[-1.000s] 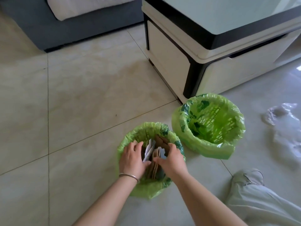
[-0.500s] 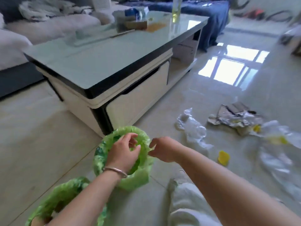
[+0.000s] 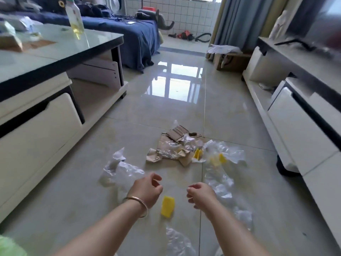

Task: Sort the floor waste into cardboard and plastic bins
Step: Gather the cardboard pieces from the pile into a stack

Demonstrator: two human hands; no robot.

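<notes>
Now both your hands hang loosely curled, holding nothing: left hand (image 3: 147, 189), right hand (image 3: 200, 194). Between them, just below, lies the yellow plastic piece (image 3: 167, 206), slightly nearer your left. Beyond your fingertips sits the cardboard heap (image 3: 177, 143).

Both hands are leaving the green-lined bins: the left hand (image 3: 147, 189) and right hand (image 3: 200, 194) are now hovering, loosely curled and holding nothing, over the floor waste, with a yellow piece (image 3: 167, 206) lying between them and cardboard (image 3: 175, 143) ahead.
</notes>
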